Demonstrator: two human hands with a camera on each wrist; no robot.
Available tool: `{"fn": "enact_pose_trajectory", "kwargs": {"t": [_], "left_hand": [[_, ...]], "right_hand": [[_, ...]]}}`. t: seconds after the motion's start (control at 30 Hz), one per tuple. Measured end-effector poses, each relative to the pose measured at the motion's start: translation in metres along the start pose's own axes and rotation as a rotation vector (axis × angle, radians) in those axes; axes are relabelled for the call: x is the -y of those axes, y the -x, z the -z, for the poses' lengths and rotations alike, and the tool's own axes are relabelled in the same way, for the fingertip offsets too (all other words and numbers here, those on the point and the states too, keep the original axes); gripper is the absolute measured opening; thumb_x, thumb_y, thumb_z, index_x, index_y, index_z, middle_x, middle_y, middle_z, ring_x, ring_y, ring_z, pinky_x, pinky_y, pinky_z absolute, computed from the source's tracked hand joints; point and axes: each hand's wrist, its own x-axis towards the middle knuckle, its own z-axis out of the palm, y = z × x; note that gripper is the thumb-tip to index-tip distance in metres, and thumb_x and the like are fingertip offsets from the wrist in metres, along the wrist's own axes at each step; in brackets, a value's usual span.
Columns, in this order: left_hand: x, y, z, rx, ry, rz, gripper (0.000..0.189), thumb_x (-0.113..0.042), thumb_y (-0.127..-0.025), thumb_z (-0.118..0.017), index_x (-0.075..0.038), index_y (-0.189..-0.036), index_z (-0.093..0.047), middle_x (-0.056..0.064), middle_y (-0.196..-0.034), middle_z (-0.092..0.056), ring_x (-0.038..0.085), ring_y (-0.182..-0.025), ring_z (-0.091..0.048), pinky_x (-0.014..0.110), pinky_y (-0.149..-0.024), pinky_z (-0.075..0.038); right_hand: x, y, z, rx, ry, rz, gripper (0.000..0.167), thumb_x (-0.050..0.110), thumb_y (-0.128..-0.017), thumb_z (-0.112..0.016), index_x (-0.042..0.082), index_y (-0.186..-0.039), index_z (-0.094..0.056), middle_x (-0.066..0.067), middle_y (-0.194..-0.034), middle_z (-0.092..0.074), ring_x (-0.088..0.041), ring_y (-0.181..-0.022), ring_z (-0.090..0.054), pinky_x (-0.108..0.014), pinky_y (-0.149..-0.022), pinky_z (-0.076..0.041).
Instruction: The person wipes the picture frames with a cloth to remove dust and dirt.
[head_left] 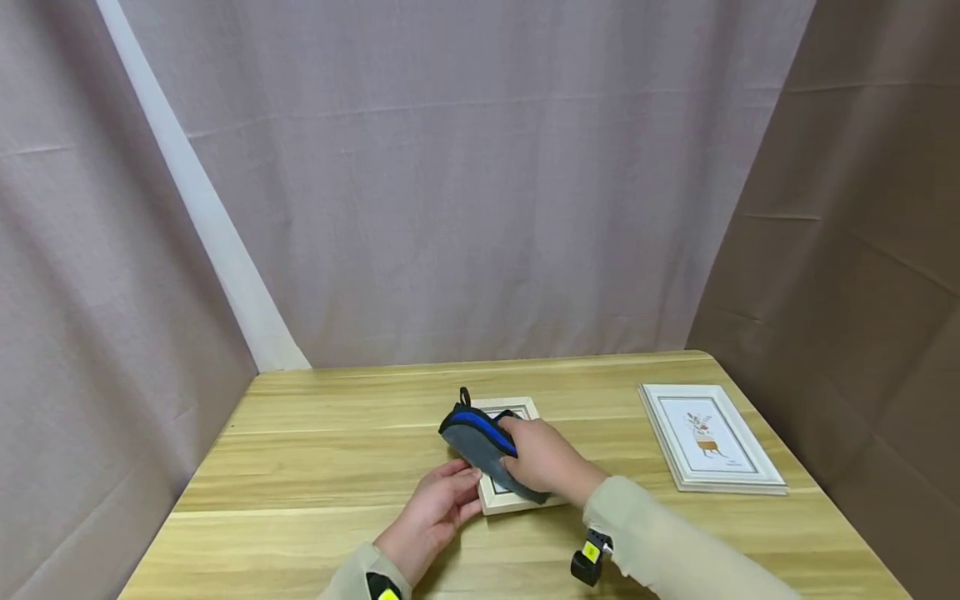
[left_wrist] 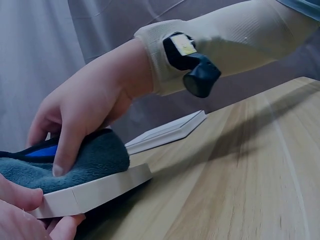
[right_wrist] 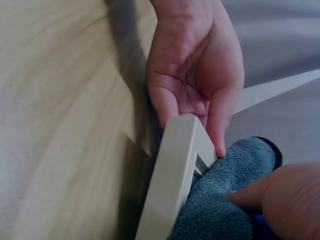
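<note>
A small white picture frame (head_left: pixel 501 502) is held a little off the wooden table, tilted. My left hand (head_left: pixel 435 506) pinches its near left corner, thumb on top and fingers beneath, as the left wrist view shows. In my right hand (head_left: pixel 546 457) is a folded grey-green plush cleaning cloth (head_left: pixel 480 446) with blue and black trim and a black hanging loop. The right hand grips this cloth from above and presses it on the frame's front. Most of the picture inside is hidden under the cloth.
On the right side of the wooden table (head_left: pixel 322 450) lies a larger white picture frame (head_left: pixel 678 479) with a plant-and-pot print, seemingly stacked on another. Grey curtains (head_left: pixel 480 183) hang behind the table, and a brown one (head_left: pixel 862 275) on the right.
</note>
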Motion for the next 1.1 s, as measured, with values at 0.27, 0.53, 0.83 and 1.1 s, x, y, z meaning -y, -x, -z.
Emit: {"fn": "enact_pose_trajectory", "kwargs": {"t": [0.27,0.53,0.83,1.1], "left_hand": [[-0.002,0.001,-0.003,0.005,-0.01,-0.006,0.055,0.003,-0.108,-0.06,0.022,-0.154,-0.037,0.016,-0.124,-0.076,0.022,-0.108,-0.074,0.038,-0.093,-0.064],[-0.002,0.002,-0.006,-0.005,-0.018,-0.031,0.055,0.005,-0.105,-0.058,0.022,-0.154,-0.038,0.012,-0.117,-0.077,0.019,-0.104,-0.074,0.037,-0.091,-0.065],[-0.002,0.002,-0.007,-0.007,0.003,-0.02,0.049,0.005,-0.105,-0.058,0.02,-0.15,-0.044,0.01,-0.11,-0.079,0.018,-0.099,-0.075,0.037,-0.09,-0.065],[-0.003,0.003,-0.01,-0.015,0.011,0.0,0.052,0.008,-0.102,-0.058,0.017,-0.152,-0.043,0.008,-0.104,-0.078,0.018,-0.095,-0.075,0.037,-0.088,-0.065]], "right_hand": [[0.001,0.017,0.004,-0.028,0.014,0.029,0.049,0.01,-0.09,-0.085,-0.002,-0.135,-0.069,-0.017,-0.113,-0.078,-0.03,-0.098,-0.074,-0.048,-0.086,-0.062],[0.006,0.023,0.007,-0.003,-0.019,0.041,0.038,0.013,-0.09,-0.086,0.0,-0.122,-0.072,-0.009,-0.099,-0.076,-0.021,-0.086,-0.07,-0.044,-0.076,-0.061],[0.016,0.025,0.006,0.048,-0.078,0.016,0.03,0.017,-0.092,-0.087,0.003,-0.111,-0.071,-0.004,-0.092,-0.072,-0.019,-0.083,-0.066,-0.041,-0.072,-0.057],[0.021,0.027,0.004,0.059,-0.036,0.025,0.032,0.024,-0.089,-0.09,0.007,-0.107,-0.07,0.0,-0.086,-0.068,-0.018,-0.078,-0.065,-0.037,-0.066,-0.056]]}}
